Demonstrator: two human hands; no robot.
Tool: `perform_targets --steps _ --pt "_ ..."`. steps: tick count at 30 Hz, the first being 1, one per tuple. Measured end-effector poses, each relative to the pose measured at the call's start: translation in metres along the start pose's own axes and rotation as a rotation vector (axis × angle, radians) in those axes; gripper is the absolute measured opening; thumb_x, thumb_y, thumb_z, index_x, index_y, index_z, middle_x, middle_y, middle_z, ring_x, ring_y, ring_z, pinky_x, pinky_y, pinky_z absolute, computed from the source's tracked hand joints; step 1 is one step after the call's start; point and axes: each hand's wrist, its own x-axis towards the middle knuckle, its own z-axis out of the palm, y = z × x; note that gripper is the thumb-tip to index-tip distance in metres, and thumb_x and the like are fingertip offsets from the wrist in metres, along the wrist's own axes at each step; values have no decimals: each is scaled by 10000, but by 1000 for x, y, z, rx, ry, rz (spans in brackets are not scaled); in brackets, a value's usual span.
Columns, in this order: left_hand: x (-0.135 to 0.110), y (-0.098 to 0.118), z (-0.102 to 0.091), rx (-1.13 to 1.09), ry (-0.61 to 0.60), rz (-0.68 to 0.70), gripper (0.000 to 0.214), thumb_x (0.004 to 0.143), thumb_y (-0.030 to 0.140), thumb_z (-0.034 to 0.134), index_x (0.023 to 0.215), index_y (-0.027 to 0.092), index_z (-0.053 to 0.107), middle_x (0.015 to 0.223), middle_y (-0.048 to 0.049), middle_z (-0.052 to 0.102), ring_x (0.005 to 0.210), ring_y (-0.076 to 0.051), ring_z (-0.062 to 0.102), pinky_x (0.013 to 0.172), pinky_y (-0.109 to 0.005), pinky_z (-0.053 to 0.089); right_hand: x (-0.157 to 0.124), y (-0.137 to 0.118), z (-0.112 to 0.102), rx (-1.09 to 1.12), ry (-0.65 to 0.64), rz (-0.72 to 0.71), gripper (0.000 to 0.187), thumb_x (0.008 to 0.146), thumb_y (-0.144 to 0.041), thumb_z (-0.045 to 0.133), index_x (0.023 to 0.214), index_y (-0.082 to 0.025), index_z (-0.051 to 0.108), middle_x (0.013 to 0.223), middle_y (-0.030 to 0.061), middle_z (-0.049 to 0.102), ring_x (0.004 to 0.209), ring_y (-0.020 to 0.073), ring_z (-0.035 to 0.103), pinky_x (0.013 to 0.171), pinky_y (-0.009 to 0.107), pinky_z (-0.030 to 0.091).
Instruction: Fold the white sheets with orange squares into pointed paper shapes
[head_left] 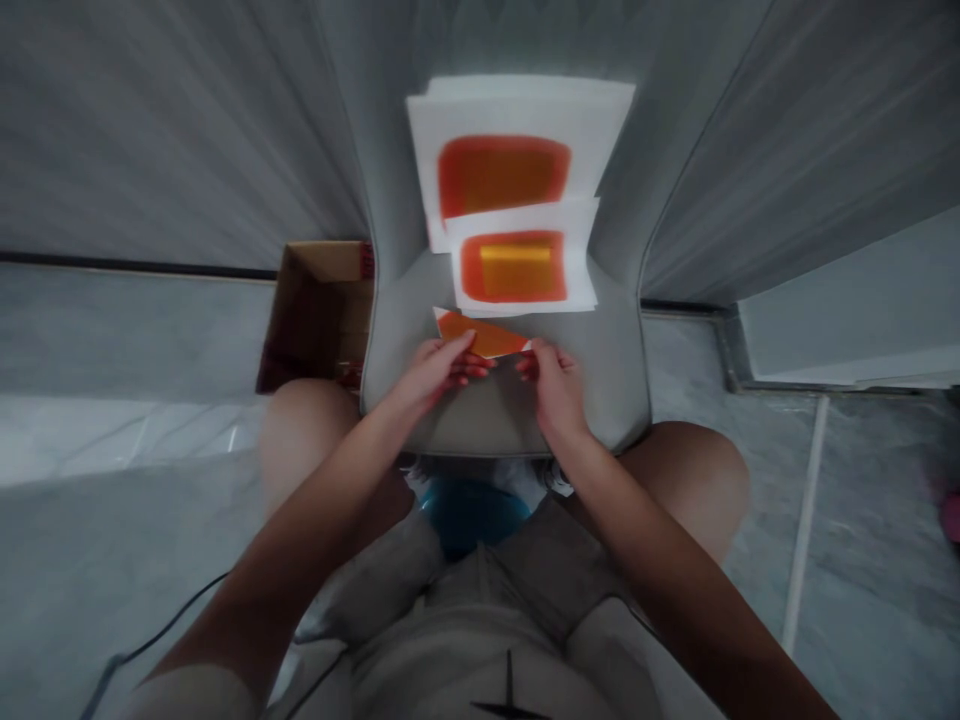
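Observation:
A small folded piece of orange paper (484, 337) with white corners is held up between both hands, over the front of the grey chair seat. My left hand (442, 368) grips its left part, with the thumb lying on top and the fingers underneath. At the right tip, the thumb and forefinger of my right hand (553, 378) pinch the paper's edge. Just beyond lies a white sheet (589, 260) with an orange patch and a yellow rectangle in it. Behind that, a larger white sheet (600, 120) with a red-orange patch leans on the backrest.
The grey chair (615, 345) stands between my knees. An open cardboard box (304, 310) sits on the floor to its left. Something blue (476, 512) shows below the seat edge. A black cable (176, 618) runs over the floor at lower left. Grey curtains (165, 130) hang behind.

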Motion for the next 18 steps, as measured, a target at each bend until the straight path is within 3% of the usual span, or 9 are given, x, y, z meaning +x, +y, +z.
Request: perform_targets --steps 4,10,15,18 --pt "0 1 1 0 23 -15 435 862 576 777 792 147 762 886 -162 813 678 -160 737 500 -208 442 0 -1 0 -48 2 -28 387 882 -574 613 654 -262 585 600 -14 635 585 158 584 612 315 475" --pt "-2 4 3 2 21 -28 474 817 611 815 752 148 738 796 -143 797 610 -142 694 514 -216 447 4 -6 -5 3 -126 94 463 846 -652 679 636 -249 588 594 -1 663 530 136 565 517 282 410" --pt "-8 2 9 48 15 30 645 822 806 682 773 165 741 831 -139 800 663 -161 708 524 -227 434 -3 -2 -2 -39 -96 37 484 864 -692 668 674 -250 615 594 -2 666 565 144 595 564 286 459" --pt "-15 -2 16 121 -35 87 596 807 762 733 808 167 768 860 -118 797 698 -157 703 542 -227 423 -10 1 4 -74 -60 -30 522 898 -709 615 648 -250 612 604 0 663 557 149 586 580 300 467"
